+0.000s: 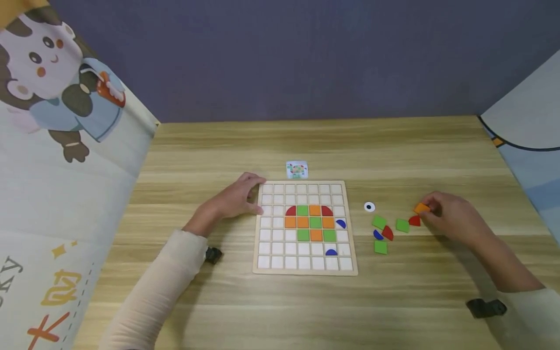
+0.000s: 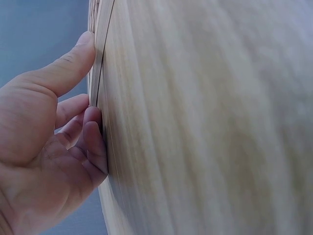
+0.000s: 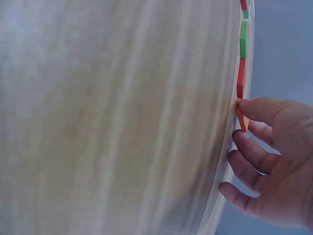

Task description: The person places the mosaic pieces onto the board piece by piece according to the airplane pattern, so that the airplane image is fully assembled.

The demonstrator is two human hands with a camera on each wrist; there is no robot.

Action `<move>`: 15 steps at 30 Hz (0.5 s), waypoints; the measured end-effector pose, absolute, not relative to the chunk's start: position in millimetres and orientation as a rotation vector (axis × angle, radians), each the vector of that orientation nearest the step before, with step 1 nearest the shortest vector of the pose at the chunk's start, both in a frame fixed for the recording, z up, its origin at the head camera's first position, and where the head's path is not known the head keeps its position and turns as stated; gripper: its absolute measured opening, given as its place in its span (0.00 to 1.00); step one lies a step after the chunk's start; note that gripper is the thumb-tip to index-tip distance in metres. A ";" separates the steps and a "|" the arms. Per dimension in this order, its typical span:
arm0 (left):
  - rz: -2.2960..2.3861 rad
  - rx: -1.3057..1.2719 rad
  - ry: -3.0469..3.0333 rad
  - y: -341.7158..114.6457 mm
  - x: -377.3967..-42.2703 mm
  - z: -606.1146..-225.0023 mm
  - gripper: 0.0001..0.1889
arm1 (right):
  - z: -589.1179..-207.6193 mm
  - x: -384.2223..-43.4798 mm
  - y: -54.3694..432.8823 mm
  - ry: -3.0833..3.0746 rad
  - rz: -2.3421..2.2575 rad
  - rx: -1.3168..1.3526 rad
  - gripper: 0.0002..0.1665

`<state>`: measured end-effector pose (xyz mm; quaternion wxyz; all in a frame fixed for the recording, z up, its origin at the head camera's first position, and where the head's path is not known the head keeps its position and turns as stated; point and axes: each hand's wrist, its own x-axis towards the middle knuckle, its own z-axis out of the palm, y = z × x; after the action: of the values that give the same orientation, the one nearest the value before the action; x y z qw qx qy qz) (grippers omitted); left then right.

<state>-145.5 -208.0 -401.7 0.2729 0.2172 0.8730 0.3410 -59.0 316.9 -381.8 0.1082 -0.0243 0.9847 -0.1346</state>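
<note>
My left hand (image 1: 238, 197) rests at the left edge of a wooden grid board (image 1: 355, 228), thumb and fingertips touching its side. Red quarter-round, green and orange square tiles fill several cells in the middle of the board. Two blue half-round pieces lie in cells on the right, one upper (image 1: 341, 224) and one lower (image 1: 331, 253). At the right, my right hand (image 1: 455, 218) pinches an orange square tile (image 1: 422, 208) between thumb and forefinger. In the right wrist view this orange tile (image 3: 241, 117) is tilted, close to the table, beside a red tile (image 3: 241, 78).
Between board and right hand lie several loose pieces: a white eye disc (image 1: 369, 207), green squares (image 1: 402, 225), red quarter-rounds (image 1: 387, 233) and a blue half-round (image 1: 378, 235). A small pattern card (image 1: 297, 169) lies behind the board. A dark wall (image 1: 306, 58) borders the table's back.
</note>
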 end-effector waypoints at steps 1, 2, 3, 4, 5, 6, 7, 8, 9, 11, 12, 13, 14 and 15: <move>0.923 0.580 2.348 -207.8 -145.1 -401.3 0.45 | -381.3 -59.2 317.2 2.894 -0.395 -0.071 0.15; 0.927 0.578 2.346 -207.6 -144.8 -401.2 0.45 | -381.0 -59.5 317.6 2.892 -0.393 -0.068 0.15; 0.927 0.577 2.345 -207.5 -144.4 -401.5 0.45 | -380.6 -59.5 318.5 2.887 -0.394 -0.071 0.15; 0.927 0.577 2.343 -207.4 -144.0 -402.0 0.45 | -380.2 -59.2 318.8 2.887 -0.393 -0.073 0.15; 0.926 0.576 2.342 -207.3 -143.6 -402.3 0.45 | -380.1 -58.8 319.4 2.885 -0.395 -0.074 0.15; 0.923 0.573 2.342 -207.3 -143.5 -402.9 0.45 | -380.4 -58.6 320.1 2.888 -0.397 -0.081 0.15; 0.921 0.572 2.343 -207.2 -143.5 -403.5 0.45 | -380.7 -58.2 320.6 2.892 -0.399 -0.090 0.15; 0.918 0.571 2.342 -207.2 -143.4 -403.8 0.45 | -380.7 -57.7 320.7 2.898 -0.396 -0.099 0.14; 0.913 0.573 2.344 -207.2 -143.3 -403.9 0.45 | -380.5 -57.4 320.6 2.911 -0.394 -0.115 0.14; 0.904 0.580 2.350 -207.3 -143.7 -403.3 0.45 | -379.9 -57.2 320.1 2.945 -0.382 -0.142 0.12; 0.901 0.585 2.353 -207.5 -144.1 -403.0 0.45 | -379.3 -57.5 320.1 2.964 -0.380 -0.157 0.12; 0.898 0.590 2.356 -207.7 -144.2 -402.5 0.46 | -378.3 -57.9 319.2 2.989 -0.376 -0.174 0.12; 0.895 0.593 2.360 -208.0 -144.4 -401.9 0.46 | -377.3 -58.6 318.6 3.017 -0.373 -0.195 0.12; 0.891 0.596 2.365 -208.3 -144.8 -401.7 0.46 | -376.3 -59.5 317.8 3.042 -0.377 -0.211 0.11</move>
<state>-144.8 -208.3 -401.7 0.2693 0.2209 0.8771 0.3306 -59.5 317.8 -376.3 0.0343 -0.0688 0.9895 -0.1226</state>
